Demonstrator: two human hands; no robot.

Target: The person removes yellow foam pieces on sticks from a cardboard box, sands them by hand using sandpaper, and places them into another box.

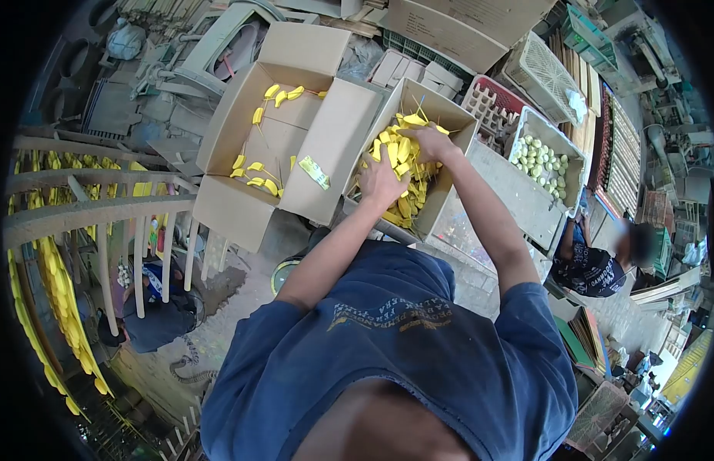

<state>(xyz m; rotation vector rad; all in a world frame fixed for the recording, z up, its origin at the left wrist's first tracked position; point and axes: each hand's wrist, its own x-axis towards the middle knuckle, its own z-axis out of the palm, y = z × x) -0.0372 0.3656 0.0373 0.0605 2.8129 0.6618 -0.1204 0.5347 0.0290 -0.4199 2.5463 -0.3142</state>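
Observation:
Many small yellow pieces (pixel 407 203) fill a cardboard box (pixel 458 121) in front of me, some with thin sticks. My left hand (pixel 381 183) is in this box on its left side, fingers apart among the pieces. Near the box's upper right side, my right hand (pixel 434 144) reaches over the pieces with bent fingers; what its fingertips hold, if anything, is hidden. To the left stands a larger open cardboard box (pixel 219 146), with several yellow pieces (pixel 257 116) lying along its inner edges. A green and yellow label (pixel 314 172) is on its right flap.
A crate of pale green round items (pixel 539 163) stands to the right, near a red crate (pixel 495 96). One person (pixel 595 265) is at the right, another person (pixel 161 307) at the lower left behind a wooden rack (pixel 103 219) with hanging yellow strings.

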